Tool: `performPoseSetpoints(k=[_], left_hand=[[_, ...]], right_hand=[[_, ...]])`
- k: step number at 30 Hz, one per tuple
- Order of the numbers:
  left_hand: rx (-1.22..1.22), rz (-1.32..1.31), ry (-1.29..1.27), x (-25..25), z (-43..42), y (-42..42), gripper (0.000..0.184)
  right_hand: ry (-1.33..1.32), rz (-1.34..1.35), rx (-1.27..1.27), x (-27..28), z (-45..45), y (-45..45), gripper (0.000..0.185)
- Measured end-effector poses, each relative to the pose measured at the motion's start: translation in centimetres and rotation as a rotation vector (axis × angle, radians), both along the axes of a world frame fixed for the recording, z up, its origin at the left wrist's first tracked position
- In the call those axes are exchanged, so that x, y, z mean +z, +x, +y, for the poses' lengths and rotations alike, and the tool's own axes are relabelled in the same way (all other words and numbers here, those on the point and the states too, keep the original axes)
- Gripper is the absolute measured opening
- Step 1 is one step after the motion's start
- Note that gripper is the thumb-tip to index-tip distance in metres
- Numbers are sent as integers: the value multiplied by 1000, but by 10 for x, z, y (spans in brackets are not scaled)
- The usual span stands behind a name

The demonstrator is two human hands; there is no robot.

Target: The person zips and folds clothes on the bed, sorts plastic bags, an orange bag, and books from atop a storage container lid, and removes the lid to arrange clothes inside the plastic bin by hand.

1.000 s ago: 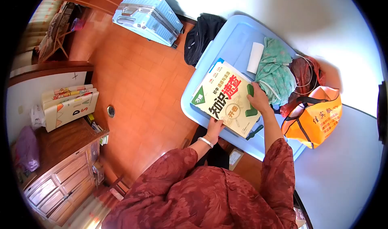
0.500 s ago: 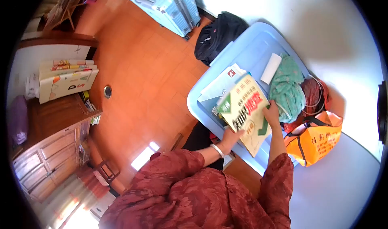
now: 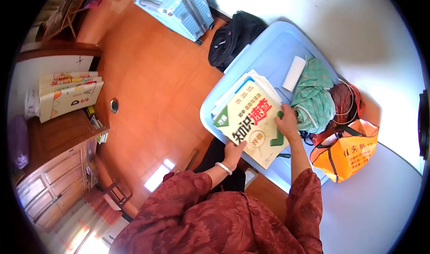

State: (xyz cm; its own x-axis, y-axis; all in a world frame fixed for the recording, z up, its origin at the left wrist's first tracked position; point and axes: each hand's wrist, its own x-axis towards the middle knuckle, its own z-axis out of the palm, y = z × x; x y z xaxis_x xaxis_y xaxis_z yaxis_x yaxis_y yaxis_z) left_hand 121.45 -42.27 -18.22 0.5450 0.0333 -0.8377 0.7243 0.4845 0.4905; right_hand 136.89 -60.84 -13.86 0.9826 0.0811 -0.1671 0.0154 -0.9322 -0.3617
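Note:
A cream-coloured book (image 3: 251, 126) with large black and red Chinese characters lies face up over a stack of papers and books (image 3: 262, 80) on a light blue plastic surface (image 3: 280, 41) with rounded corners. My left hand (image 3: 234, 154), a white bangle at its wrist, grips the book's lower left edge, thumb on the cover. At the right edge, my right hand (image 3: 286, 120) is closed on the same book. Its fingers underneath are hidden. Just right of that hand are a crumpled green cloth (image 3: 316, 99) and a white roll (image 3: 294, 73).
An orange bag (image 3: 347, 153) and a dark red bag (image 3: 344, 99) sit at the right. Beyond the blue surface are a black backpack (image 3: 235, 39) and a light blue suitcase (image 3: 177, 9). A wooden cabinet (image 3: 58, 164) stands at far left.
The book has moved left and down onto the stack, and its cover now faces up more squarely. Both hands have gone with it, still gripping. The view has shifted slightly.

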Motion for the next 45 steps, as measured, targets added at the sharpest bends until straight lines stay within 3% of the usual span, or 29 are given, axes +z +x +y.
performPoseSetpoints(k=[4, 9, 13, 16, 22, 27, 28, 29, 31, 35, 36, 38, 41, 43, 45], left_hand=[[43, 130, -7, 20, 10, 12, 22], [162, 45, -151, -6, 18, 9, 23], [266, -17, -267, 23, 31, 26, 29], [370, 30, -439, 49, 33, 50, 35], [178, -69, -565, 28, 41, 60, 35], [162, -167, -411, 22, 54, 62, 37], [131, -170, -468, 11, 67, 56, 37], [93, -173, -526, -2, 85, 52, 38], [2, -136, -497, 23, 120, 58, 39], [-150, -197, -398, 66, 191, 80, 44], [-156, -153, -407, 41, 224, 75, 48], [-198, -207, -444, 61, 216, 93, 54], [-202, -233, -610, 60, 228, 103, 57], [-317, -282, -773, 34, 245, 118, 59], [-436, -469, -985, 34, 233, 132, 63]], right_hand=[[-89, 33, -32, 8, 14, -3, 33], [-107, 134, -63, 41, 33, 4, 40], [-253, 6, 35, 34, 33, -6, 44], [-153, 65, -21, 18, 19, -23, 47], [-158, 114, -35, 25, 7, -36, 46], [-131, 37, 58, 35, 9, -41, 42], [-70, -57, 71, 38, 13, -44, 39], [32, 43, -3, 43, 22, -47, 40], [333, 60, -225, 37, 37, -69, 43], [627, 134, -363, 36, 85, -100, 53], [738, 137, -427, 48, 101, -102, 56], [922, 173, -531, 59, 104, -102, 69], [1441, 421, -654, 48, 95, -109, 60], [1295, 256, -643, 43, 72, -112, 55], [1377, 212, -938, 43, 57, -116, 55]])
